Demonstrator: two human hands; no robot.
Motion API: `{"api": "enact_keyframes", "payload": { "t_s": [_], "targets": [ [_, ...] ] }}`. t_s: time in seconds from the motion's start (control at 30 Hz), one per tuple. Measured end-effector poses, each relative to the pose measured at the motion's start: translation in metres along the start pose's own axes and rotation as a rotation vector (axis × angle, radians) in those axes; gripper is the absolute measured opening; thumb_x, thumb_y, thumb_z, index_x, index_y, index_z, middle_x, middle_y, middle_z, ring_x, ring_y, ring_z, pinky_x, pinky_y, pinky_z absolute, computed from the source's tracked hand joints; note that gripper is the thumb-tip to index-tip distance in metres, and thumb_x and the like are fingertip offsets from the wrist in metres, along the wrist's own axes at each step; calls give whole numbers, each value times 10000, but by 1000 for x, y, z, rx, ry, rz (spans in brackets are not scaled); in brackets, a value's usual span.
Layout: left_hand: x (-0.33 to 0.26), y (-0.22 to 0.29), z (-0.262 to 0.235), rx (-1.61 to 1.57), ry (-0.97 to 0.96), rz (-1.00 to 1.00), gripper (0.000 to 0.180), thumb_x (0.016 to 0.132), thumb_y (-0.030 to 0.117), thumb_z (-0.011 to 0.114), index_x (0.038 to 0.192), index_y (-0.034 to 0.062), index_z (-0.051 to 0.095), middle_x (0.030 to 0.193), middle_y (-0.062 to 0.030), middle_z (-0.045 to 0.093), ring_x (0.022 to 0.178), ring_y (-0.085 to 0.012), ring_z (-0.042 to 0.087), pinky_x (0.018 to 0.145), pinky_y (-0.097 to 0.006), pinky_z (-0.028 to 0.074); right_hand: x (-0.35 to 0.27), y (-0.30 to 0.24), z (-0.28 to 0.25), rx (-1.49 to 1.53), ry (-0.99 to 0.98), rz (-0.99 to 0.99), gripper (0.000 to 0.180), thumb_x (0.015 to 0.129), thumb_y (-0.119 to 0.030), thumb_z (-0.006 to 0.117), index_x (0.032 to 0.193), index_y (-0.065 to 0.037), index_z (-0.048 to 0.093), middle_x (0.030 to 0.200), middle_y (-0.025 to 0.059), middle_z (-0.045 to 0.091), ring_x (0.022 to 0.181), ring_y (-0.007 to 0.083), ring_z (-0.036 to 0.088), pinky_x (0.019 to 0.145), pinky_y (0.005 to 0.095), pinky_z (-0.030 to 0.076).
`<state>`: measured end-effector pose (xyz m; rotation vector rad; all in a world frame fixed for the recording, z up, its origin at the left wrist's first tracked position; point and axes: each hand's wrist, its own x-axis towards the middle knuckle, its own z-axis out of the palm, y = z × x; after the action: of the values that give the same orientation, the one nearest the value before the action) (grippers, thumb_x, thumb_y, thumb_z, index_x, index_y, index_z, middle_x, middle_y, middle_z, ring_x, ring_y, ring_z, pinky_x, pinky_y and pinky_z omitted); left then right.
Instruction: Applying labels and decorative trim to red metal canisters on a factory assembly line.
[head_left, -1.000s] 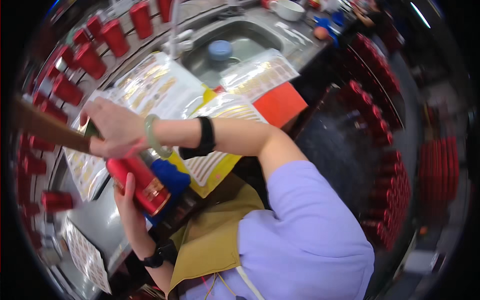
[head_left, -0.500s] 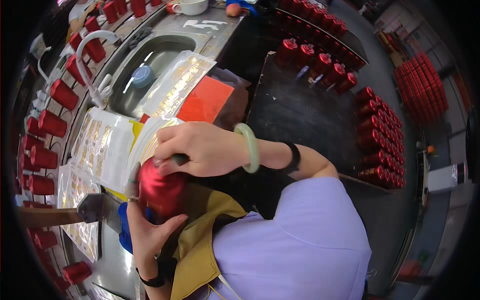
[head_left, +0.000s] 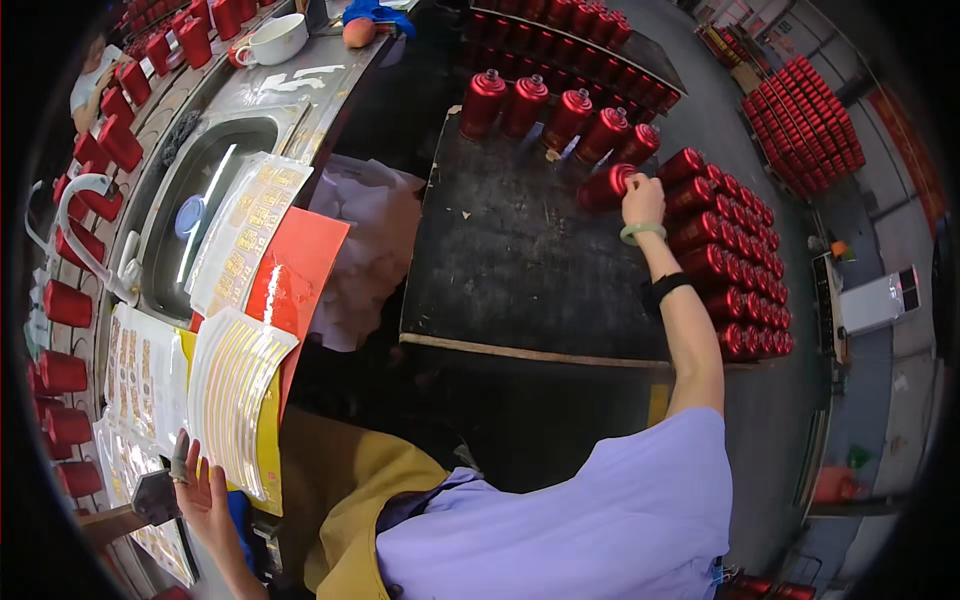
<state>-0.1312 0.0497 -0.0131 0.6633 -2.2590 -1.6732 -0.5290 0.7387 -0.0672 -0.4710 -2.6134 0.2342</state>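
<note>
Out to the right, the fingers of my right hand [head_left: 643, 200] are closed around the neck of a glossy red bottle [head_left: 603, 190]. The bottle is at the black board table [head_left: 510, 250], beside a row of upright red bottles [head_left: 567, 118] and close to a dense block of them [head_left: 735, 250]. I cannot tell whether its base touches the table. At lower left, my left hand [head_left: 208, 500] holds nothing, its fingers apart, with a covering on one fingertip. It is near a sheet of gold strip stickers [head_left: 235, 390] and a dark clamp-like block [head_left: 158, 497].
Beyond the sticker sheets is a metal sink [head_left: 240, 130] with a white faucet [head_left: 75, 220] and a blue round lid [head_left: 190, 216]. Red cups [head_left: 68, 303] line a conveyor at left. A plastic-wrapped bundle [head_left: 365, 240] fills part of the gap before the black table.
My right hand has carried the red bottle from in front of me over to the black table. My left hand has let go of it and moved left and down.
</note>
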Motion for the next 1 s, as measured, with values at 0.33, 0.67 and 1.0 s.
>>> {"api": "enact_keyframes", "payload": {
  "t_s": [0.33,0.67,1.0],
  "targets": [
    [-3,14,31,81,57,-6,579,983,5,618,1524,-23,414,1554,-161,469,1425,-263,467,1188,-409,350,106,76,41,-55,-83,213,298,1004,-227,582,1209,-49,702,1238,279,644,1153,464,643,967,513,538],
    [-31,19,38,135,141,-29,540,975,-15,605,1495,16,461,1585,-120,444,1423,-276,472,1177,-410,361,89,-18,44,-152,246,-83,229,957,-118,541,1134,-145,684,1092,126,639,1075,358,650,857,499,551],
    [-45,9,27,88,210,-94,531,1002,12,595,1509,-7,437,1577,-130,450,1416,-261,477,1162,-398,389,46,-209,215,-44,-472,-486,520,1028,-91,405,1506,-289,467,1270,207,627,1235,384,602,1026,497,511]
  ]
}}
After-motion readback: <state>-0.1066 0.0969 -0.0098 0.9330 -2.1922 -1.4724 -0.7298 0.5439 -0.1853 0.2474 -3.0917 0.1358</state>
